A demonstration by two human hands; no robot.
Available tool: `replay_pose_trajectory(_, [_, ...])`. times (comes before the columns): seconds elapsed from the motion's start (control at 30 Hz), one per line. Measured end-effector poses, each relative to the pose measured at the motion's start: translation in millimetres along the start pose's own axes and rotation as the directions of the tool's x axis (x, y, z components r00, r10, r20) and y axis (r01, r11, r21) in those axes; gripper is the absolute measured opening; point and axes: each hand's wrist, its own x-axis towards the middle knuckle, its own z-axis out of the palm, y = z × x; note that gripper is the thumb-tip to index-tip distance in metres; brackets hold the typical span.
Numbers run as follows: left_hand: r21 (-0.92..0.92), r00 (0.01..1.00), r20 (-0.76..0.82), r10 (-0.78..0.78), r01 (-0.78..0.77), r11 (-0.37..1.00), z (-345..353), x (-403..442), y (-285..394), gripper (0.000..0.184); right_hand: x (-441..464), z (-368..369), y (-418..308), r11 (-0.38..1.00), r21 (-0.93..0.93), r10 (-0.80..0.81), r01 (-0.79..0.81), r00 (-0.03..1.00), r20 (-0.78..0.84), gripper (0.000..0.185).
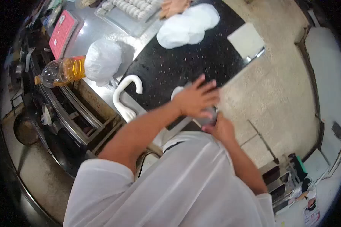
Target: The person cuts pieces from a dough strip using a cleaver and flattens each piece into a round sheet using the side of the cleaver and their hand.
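My left hand [196,99] is open over the near edge of the black speckled counter [155,64], its fingers spread and slightly blurred. Just below it, my right hand [221,130] closes around a dark grey, rounded object [207,119] whose kind I cannot make out, partly covered by both hands. A small white piece [176,92] shows behind my left wrist. To the left, a long white dough rope [122,96] curls into a hook and hangs across the counter edge. Several thin white dough rounds [189,26] overlap on the far part of the counter.
A bottle of yellow oil [62,72] lies at the left beside a white plastic-covered bundle [102,60]. Behind are a pink box [63,34] and a tray of rolled white pieces [130,9]. A pale square board [246,39] sits at the right corner. Metal racks [70,109] stand left.
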Motion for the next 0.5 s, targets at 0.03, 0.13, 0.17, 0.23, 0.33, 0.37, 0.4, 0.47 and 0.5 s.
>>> replay_pose_trajectory(0.03, [0.055,0.999,-0.039,-0.029,0.031,0.998,-9.1,10.3,-8.0,0.068,10.2,-13.4,-6.2,1.000,-0.028,-0.014,0.014,1.000,-0.017,0.078])
replay_pose_trajectory(0.13, [0.153,0.994,-0.082,-0.075,0.087,0.984,-33.3,33.8,-57.5,0.071,38.7,-58.5,-33.4,0.978,-0.183,-0.125,0.099,0.982,-0.138,0.073])
replay_pose_trajectory(0.17, [0.174,0.987,-0.118,-0.112,0.131,0.976,-38.2,36.0,-67.0,0.072,46.2,-63.8,-38.6,0.976,-0.187,-0.138,0.107,0.978,-0.159,0.073])
replay_pose_trajectory(0.23, [0.157,0.988,-0.125,-0.093,0.112,0.981,-39.8,32.8,-70.0,0.073,50.2,-59.2,-40.5,0.975,-0.163,-0.186,0.153,0.959,-0.213,0.072])
replay_pose_trajectory(0.33, [0.094,0.992,-0.094,-0.089,0.097,0.991,-12.9,0.6,-24.0,0.072,17.4,-9.1,-2.9,0.974,0.000,-0.227,0.228,0.971,-0.076,0.072])
replay_pose_trajectory(0.37, [0.071,0.996,-0.057,-0.075,0.079,0.994,-4.4,-12.0,-1.5,0.070,4.8,12.7,17.4,0.980,0.039,-0.194,0.195,0.980,-0.031,0.072])
replay_pose_trajectory(0.4, [0.008,0.999,-0.006,-0.043,0.043,0.999,-0.5,-11.2,16.1,0.070,2.6,23.3,28.6,0.984,0.080,-0.160,0.159,0.987,0.010,0.072])
replay_pose_trajectory(0.47, [0.048,1.000,-0.005,-0.008,0.009,0.999,-1.8,5.8,16.8,0.068,10.1,0.0,17.2,0.994,0.044,-0.102,0.103,0.995,-0.017,0.072])
replay_pose_trajectory(0.5, [0.036,1.000,0.002,-0.008,0.008,0.999,-8.9,12.7,8.3,0.068,4.3,-9.0,11.6,0.999,0.012,-0.048,0.048,0.998,-0.032,0.072])
